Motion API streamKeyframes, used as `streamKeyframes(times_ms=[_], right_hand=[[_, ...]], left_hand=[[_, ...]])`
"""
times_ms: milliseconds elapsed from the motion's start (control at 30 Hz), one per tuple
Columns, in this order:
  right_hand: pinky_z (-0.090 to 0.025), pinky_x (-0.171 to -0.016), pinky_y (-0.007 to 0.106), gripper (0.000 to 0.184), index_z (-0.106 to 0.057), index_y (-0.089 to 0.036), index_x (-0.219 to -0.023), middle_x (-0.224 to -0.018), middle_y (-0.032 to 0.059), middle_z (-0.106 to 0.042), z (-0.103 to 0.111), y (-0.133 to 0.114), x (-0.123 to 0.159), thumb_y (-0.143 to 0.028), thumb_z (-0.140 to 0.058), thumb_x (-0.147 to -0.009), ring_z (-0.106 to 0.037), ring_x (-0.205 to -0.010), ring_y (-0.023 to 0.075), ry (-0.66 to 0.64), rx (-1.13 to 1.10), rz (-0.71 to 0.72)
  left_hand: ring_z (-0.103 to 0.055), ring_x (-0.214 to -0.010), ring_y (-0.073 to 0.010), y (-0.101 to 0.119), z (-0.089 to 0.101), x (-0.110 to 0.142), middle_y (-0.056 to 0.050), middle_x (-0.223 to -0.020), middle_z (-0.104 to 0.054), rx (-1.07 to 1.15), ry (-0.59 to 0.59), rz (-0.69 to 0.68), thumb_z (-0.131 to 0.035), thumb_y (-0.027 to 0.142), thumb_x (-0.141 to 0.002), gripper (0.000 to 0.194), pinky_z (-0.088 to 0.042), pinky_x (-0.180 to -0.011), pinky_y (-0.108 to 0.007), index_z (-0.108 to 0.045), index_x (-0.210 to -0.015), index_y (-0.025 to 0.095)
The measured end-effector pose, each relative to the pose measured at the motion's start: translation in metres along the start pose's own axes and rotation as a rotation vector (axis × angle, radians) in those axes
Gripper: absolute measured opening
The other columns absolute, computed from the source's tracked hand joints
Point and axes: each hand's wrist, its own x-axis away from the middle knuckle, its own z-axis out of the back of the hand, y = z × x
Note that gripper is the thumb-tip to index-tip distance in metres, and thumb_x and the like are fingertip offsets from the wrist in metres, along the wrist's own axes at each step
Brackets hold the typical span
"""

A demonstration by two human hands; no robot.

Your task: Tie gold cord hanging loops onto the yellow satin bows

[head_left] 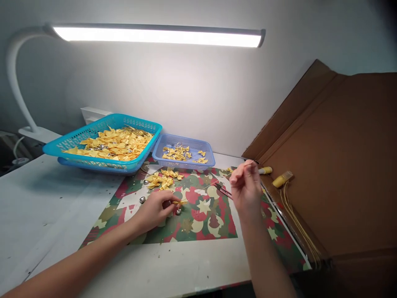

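Observation:
My left hand (pixel 158 209) rests low over the patterned sheet (pixel 198 225), its thumb and fingers pinching a yellow ribbon bow (pixel 180 202). A small silver bell (pixel 178 211) lies right below those fingertips; whether it is joined to the bow I cannot tell. Raised at the right, my right hand (pixel 246 182) has its fingers closed in a pinch on a thin yellowish cord (pixel 214 182). The cord slants down to the left toward the bow. Beyond my left hand is a small pile of yellow bows (pixel 163 179), with another silver bell (pixel 142 199) beside it.
A turquoise basket (pixel 52 149) heaped with yellow bows stands at the back left. Next to it sits a smaller blue basket (pixel 211 155) with several bows. Dark-handled pliers or scissors (pixel 223 191) lie beside my right hand. Cords (pixel 297 221) hang along a cardboard wall (pixel 347 165); a lamp (pixel 158 35) shines overhead.

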Motion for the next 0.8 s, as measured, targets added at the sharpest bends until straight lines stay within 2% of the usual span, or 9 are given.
streamKeyframes(times_ms=[100,167,267,367,467,533,600,700,800], right_hand=[[-0.048,-0.045,0.014,0.031,-0.060,-0.024,-0.080,-0.057,-0.0119,-0.057,-0.004,-0.023,-0.022,-0.035,-0.086,-0.068,-0.055,-0.048,0.0042,0.044,-0.006,0.160],[-0.048,-0.047,0.014,0.028,-0.060,-0.023,-0.081,-0.059,-0.0117,-0.057,-0.005,-0.033,-0.033,-0.034,-0.084,-0.071,-0.056,-0.050,0.0035,0.074,0.027,0.211],[-0.049,-0.050,0.015,0.021,-0.057,-0.022,-0.082,-0.060,-0.0113,-0.057,-0.004,-0.036,-0.043,-0.032,-0.076,-0.079,-0.057,-0.051,0.0033,0.107,0.104,0.227],[-0.052,-0.055,0.016,0.020,-0.056,-0.022,-0.084,-0.061,-0.0112,-0.057,0.001,-0.029,-0.049,-0.033,-0.072,-0.082,-0.060,-0.055,0.0040,0.148,0.141,0.212],[-0.052,-0.057,0.017,0.020,-0.054,-0.022,-0.086,-0.061,-0.0115,-0.058,0.015,-0.016,-0.055,-0.034,-0.071,-0.084,-0.060,-0.055,0.0042,0.272,0.125,0.149],[-0.050,-0.055,0.015,0.019,-0.053,-0.022,-0.084,-0.058,-0.0119,-0.058,0.029,-0.002,-0.058,-0.033,-0.069,-0.086,-0.058,-0.051,0.0035,0.396,0.085,0.039],[-0.047,-0.051,0.014,0.021,-0.052,-0.021,-0.080,-0.053,-0.0115,-0.056,0.043,0.016,-0.056,-0.030,-0.069,-0.086,-0.055,-0.048,0.0035,0.437,0.073,-0.051],[-0.044,-0.046,0.014,0.026,-0.051,-0.019,-0.073,-0.049,-0.0104,-0.053,0.063,0.047,-0.046,-0.028,-0.073,-0.083,-0.050,-0.043,0.0038,0.449,0.060,-0.191],[-0.040,-0.043,0.014,0.028,-0.049,-0.019,-0.070,-0.047,-0.0105,-0.051,0.078,0.072,-0.033,-0.028,-0.072,-0.084,-0.047,-0.041,0.0036,0.475,0.046,-0.278]], left_hand=[[-0.054,-0.058,-0.0148,0.002,0.000,0.000,-0.004,-0.072,-0.070,0.023,-0.024,0.025,-0.057,0.022,-0.075,0.021,-0.039,-0.055,-0.024,-0.077,-0.082,0.018],[-0.050,-0.056,-0.0139,0.004,-0.001,0.001,-0.002,-0.068,-0.066,0.052,-0.023,0.034,-0.059,0.023,-0.073,0.020,-0.036,-0.054,-0.023,-0.078,-0.080,0.019],[-0.046,-0.055,-0.0131,0.008,-0.002,0.003,0.000,-0.063,-0.061,0.129,-0.029,0.058,-0.063,0.026,-0.072,0.017,-0.033,-0.052,-0.022,-0.077,-0.078,0.019],[-0.046,-0.054,-0.0127,0.013,-0.002,0.006,0.001,-0.060,-0.058,0.256,-0.068,0.104,-0.067,0.029,-0.070,0.013,-0.033,-0.050,-0.022,-0.075,-0.074,0.018],[-0.054,-0.057,-0.0144,0.018,-0.001,0.008,-0.001,-0.064,-0.062,0.421,-0.107,0.153,-0.066,0.029,-0.068,0.011,-0.041,-0.052,-0.022,-0.067,-0.067,0.018],[-0.062,-0.068,-0.0173,0.021,0.000,0.008,-0.005,-0.076,-0.068,0.518,-0.107,0.171,-0.062,0.028,-0.069,0.011,-0.049,-0.059,-0.025,-0.060,-0.063,0.019],[-0.067,-0.080,-0.0196,0.024,0.002,0.008,-0.008,-0.089,-0.071,0.703,-0.087,0.229,-0.061,0.024,-0.068,0.011,-0.055,-0.069,-0.028,-0.054,-0.061,0.019],[-0.071,-0.080,-0.0195,0.027,0.005,0.008,-0.010,-0.091,-0.073,1.081,-0.009,0.434,-0.061,0.016,-0.071,0.010,-0.059,-0.074,-0.030,-0.054,-0.064,0.019],[-0.071,-0.068,-0.0174,0.027,0.008,0.006,-0.010,-0.080,-0.073,1.220,0.103,0.618,-0.054,0.009,-0.079,0.012,-0.060,-0.066,-0.028,-0.057,-0.069,0.016]])
